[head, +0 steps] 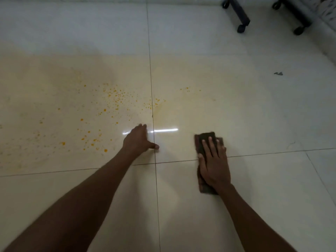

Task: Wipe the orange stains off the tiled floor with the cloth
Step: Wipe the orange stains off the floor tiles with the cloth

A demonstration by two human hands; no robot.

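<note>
Flat under the right hand (213, 160), fingers spread and pressing, the dark cloth (207, 140) lies on the tiled floor (254, 106), while the left hand (139, 140) rests open, holding nothing. Most orange stains (109, 102) to the left remain unwiped, so I judge the job barely begun. Top right, dark wheeled legs (240, 15) are cut off.

Two hands (140, 140), one cloth (206, 140), many orange stains (109, 104), two wheeled furniture legs (241, 17).
</note>
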